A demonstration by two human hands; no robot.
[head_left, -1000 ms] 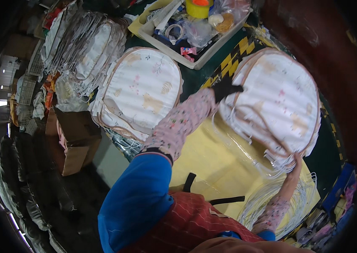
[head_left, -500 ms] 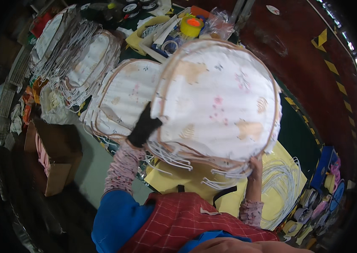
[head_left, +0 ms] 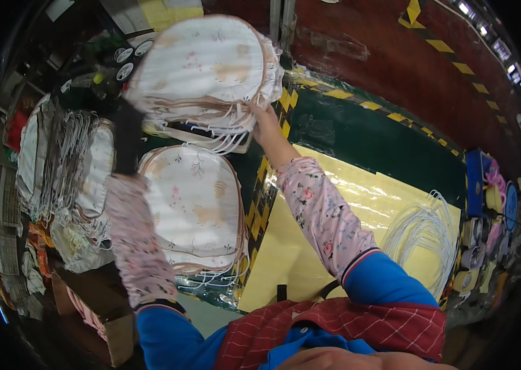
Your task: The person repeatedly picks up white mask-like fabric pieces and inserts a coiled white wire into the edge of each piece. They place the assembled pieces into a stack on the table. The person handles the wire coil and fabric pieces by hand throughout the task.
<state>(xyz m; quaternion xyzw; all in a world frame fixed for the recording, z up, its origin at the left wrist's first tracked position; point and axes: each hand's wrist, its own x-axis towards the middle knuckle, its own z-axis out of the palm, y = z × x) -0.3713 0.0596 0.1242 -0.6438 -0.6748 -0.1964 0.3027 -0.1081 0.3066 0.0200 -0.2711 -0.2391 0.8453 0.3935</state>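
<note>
At the far side of the table, a thick stack of rounded white fabric pads (head_left: 205, 58) with brown edging, printed flowers and dangling white cords is raised over a tray. My right hand (head_left: 264, 126), bare, grips its near right corner, thumb on top. My left hand (head_left: 128, 135), in a black glove, is at the stack's left edge; motion blurs it and its fingers are partly hidden. Nearer to me, between my forearms, lies a second stack of the same pads (head_left: 192, 203), cords toward me.
More corded pads (head_left: 97, 166) stand bundled at the left, beside a cardboard box (head_left: 118, 339). A coil of white cord (head_left: 423, 237) rests on a yellow sheet (head_left: 346, 203) at the right. A blue bin (head_left: 475, 179) and tape rolls line the right edge. Black spools (head_left: 126, 61) sit far left.
Both hands have carried the stack of fabric pads away from me and to the left. The second stack and the yellow sheet are now more exposed. The head view has shifted.
</note>
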